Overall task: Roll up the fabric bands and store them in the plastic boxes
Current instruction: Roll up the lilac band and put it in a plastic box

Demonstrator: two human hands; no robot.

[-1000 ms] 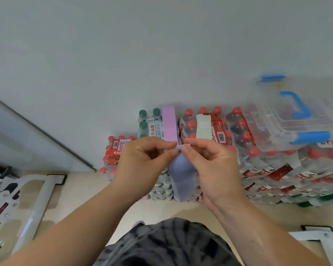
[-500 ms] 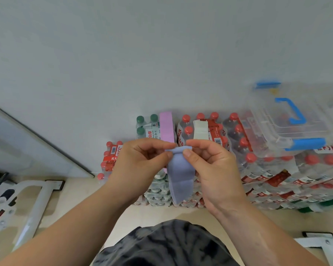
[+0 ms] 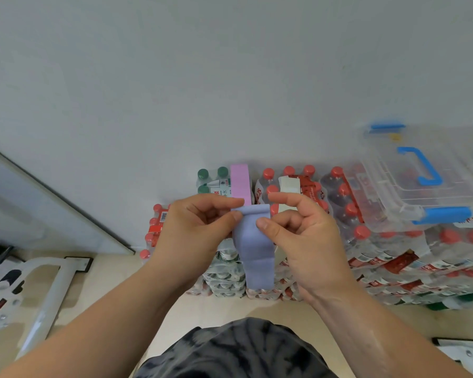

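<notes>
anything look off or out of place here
Nothing spilled or damaged. Slightly odd: a pink fabric band and a cream fabric band lie draped over the shrink-wrapped water bottle packs, and the clear plastic box with blue handle perches on those packs too. The lavender fabric band hangs pinched between left hand and right hand.

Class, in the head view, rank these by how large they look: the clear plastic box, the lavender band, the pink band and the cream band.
1. clear plastic box
2. lavender band, though nearest the camera
3. pink band and cream band: alike, partly hidden behind the left hand and right hand, so unranked
</notes>
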